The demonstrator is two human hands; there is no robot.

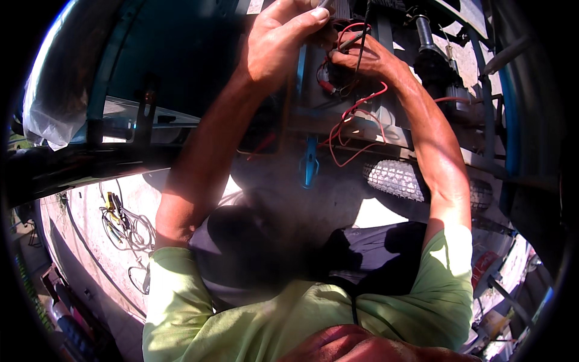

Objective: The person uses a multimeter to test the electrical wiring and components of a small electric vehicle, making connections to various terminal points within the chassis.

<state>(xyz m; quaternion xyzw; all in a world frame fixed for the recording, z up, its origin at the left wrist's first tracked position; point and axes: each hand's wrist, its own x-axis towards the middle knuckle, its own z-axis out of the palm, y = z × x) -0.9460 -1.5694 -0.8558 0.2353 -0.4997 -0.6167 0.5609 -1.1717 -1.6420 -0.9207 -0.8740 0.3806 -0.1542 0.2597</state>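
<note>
Both my arms reach up into a vehicle's metal frame [386, 45]. At the upper edge my left hand [283, 30] is closed, its thumb pressed along a grey piece that runs out of the picture. My right hand [367, 57], to its right and slightly lower, has its fingers curled around a dark, thin piece [351, 41] whose kind I cannot make out. Thin red wires [347, 113] loop around the right hand and hang below it. A red connector [327, 87] sits just under the right fingers. The fingertips of the left hand are partly hidden.
A blue metal bracket [309, 166] hangs from the frame in front of me. A knobbly tyre [395, 179] stands by my right forearm, with a shock absorber [426, 33] above. Coiled cables [136, 232] lie on the ground at left. Plastic-wrapped padding [57, 108] is at upper left.
</note>
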